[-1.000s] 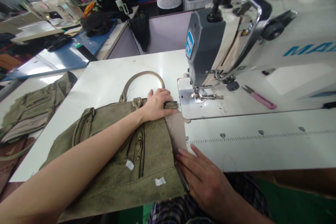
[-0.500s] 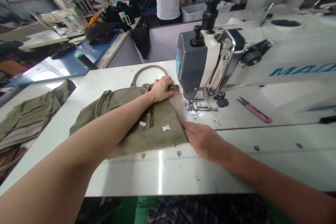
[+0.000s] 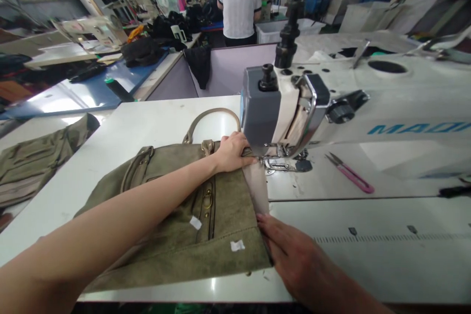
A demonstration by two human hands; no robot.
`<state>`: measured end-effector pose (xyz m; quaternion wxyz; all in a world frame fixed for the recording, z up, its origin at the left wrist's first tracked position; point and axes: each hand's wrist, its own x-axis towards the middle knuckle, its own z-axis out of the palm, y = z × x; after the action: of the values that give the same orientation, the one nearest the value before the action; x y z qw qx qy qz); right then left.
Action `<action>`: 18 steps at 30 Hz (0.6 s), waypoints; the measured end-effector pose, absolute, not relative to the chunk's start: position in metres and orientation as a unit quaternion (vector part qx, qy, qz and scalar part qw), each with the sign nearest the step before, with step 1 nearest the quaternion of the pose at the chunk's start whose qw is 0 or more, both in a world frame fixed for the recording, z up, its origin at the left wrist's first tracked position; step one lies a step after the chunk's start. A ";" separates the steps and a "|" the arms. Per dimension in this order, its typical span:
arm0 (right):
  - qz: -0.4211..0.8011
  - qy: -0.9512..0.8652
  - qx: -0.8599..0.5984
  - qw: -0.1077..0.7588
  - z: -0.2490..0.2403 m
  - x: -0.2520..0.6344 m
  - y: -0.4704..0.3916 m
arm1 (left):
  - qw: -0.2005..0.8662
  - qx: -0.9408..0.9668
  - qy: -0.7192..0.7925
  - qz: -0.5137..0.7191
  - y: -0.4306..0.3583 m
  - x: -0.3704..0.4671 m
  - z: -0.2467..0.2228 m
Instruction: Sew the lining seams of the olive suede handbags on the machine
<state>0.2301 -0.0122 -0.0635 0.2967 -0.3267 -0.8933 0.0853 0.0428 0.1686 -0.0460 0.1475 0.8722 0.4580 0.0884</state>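
On your white table (image 3: 154,122), a second olive bag (image 3: 33,162) lies at the far left, with cluttered benches and a person in a white shirt (image 3: 240,2) behind. Your left hand (image 3: 232,152) clamps down on the top right corner of the olive handbag (image 3: 176,211), beside the sewing machine (image 3: 331,108) (blue lettering reads "MAO", then cuts off). Your right hand (image 3: 294,260) lies flat, fingers uncurled, on the bag's lower right edge. Pink snips (image 3: 351,174) lie on the machine bed. Since half a second ago the bag has slid back toward you.
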 end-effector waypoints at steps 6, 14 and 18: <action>0.104 -0.888 -0.321 0.312 -0.060 0.235 -0.009 | 0.142 0.864 0.471 0.105 0.167 0.047 -0.049; 0.106 -0.892 -0.312 0.311 -0.058 0.237 -0.008 | 0.135 0.865 0.471 0.111 0.166 0.046 -0.051; 0.125 -0.884 -0.332 0.306 -0.061 0.234 -0.005 | 0.127 0.868 0.469 0.103 0.178 0.045 -0.056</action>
<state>0.2338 -0.0047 -0.0614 0.3057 -0.3317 -0.8836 0.1255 0.0454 0.1780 -0.0560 0.1265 0.8678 0.4694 0.1029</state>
